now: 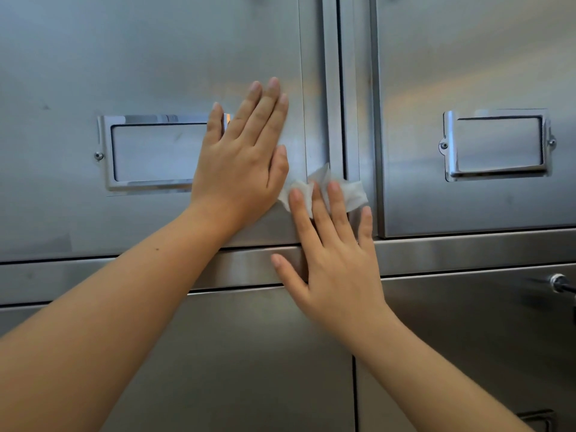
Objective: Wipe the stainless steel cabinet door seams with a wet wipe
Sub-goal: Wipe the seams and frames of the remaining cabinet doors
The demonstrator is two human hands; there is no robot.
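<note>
Two stainless steel upper cabinet doors meet at a vertical seam [339,88] in the middle of the head view. A crumpled white wet wipe [352,191] lies over the lower part of that seam. My right hand [330,260] presses the wipe flat against the metal with spread fingers. My left hand [243,163] rests flat on the left door [124,57], fingers together, beside the seam and partly over the door's label holder [149,151]. Part of the wipe is hidden under my right fingers.
The right door [467,73] carries a second chrome label holder [497,145]. A horizontal steel rail [467,251] runs below the upper doors, with lower doors [249,353] under it. A small knob [558,282] sticks out at the right edge.
</note>
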